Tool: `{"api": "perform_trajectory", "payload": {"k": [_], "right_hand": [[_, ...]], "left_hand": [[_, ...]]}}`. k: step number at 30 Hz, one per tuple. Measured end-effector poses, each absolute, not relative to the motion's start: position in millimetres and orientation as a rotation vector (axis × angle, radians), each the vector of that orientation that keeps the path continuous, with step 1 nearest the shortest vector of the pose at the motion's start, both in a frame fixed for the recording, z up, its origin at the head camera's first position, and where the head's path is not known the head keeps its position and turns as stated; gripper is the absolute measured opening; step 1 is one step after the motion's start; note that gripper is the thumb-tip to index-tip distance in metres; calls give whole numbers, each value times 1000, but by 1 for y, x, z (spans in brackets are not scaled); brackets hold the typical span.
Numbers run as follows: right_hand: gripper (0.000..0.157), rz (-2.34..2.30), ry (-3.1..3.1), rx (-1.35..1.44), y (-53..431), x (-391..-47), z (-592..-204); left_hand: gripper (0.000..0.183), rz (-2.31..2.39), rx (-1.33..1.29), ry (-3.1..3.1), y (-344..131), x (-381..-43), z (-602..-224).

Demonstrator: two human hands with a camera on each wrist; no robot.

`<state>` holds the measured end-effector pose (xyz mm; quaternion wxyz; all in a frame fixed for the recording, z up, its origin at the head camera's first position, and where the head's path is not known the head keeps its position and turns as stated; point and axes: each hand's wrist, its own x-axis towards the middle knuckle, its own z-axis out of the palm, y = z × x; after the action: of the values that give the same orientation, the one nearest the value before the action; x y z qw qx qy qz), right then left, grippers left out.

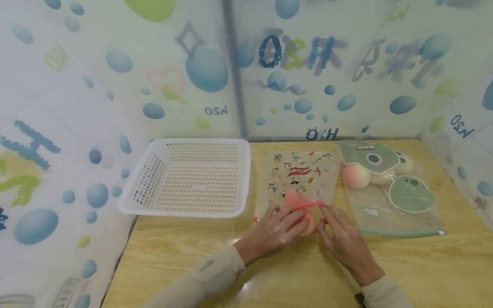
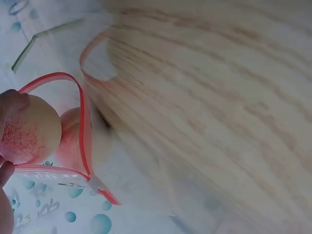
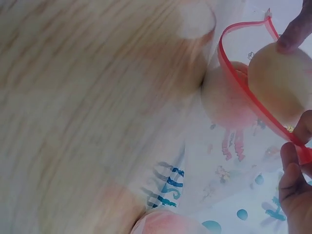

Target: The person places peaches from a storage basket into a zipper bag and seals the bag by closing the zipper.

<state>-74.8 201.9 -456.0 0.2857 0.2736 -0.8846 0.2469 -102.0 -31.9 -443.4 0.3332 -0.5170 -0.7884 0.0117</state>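
Note:
A clear zip bag (image 1: 277, 184) with small cartoon prints lies on the table, its red-edged mouth held apart toward me. My left hand (image 1: 272, 231) grips a pink and cream peach (image 2: 36, 129) from above, right in the bag's mouth. Just behind that, another peach (image 3: 226, 105) sits inside the bag. My right hand (image 1: 344, 237) pinches the red zip edge (image 3: 278, 126) between thumb and fingers on the right side of the opening. In the left wrist view, the red rim loops around the held peach.
To the left stands a white perforated plastic basket (image 1: 185, 210), with nothing in it. A second clear zip bag (image 1: 379, 220) with green cartoon creatures lies on the right, holding several peaches (image 1: 355, 176). The wooden table (image 1: 185, 248) backs onto a patterned curtain (image 1: 254, 98).

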Motion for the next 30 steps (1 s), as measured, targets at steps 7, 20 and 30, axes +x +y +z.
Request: {"api": "perform_trajectory", "payload": {"k": [7, 20, 30], "right_hand": [[41, 660, -2272, 762, 199, -79, -457], [40, 629, -2273, 740, 201, -80, -457], [40, 652, -2205, 755, 195, -77, -459]], "left_hand": [[37, 212, -1265, -2033, -35, -100, -450], [25, 146, -1275, -2159, -42, -104, -456], [20, -22, -1168, -2233, -24, -113, -459]]}}
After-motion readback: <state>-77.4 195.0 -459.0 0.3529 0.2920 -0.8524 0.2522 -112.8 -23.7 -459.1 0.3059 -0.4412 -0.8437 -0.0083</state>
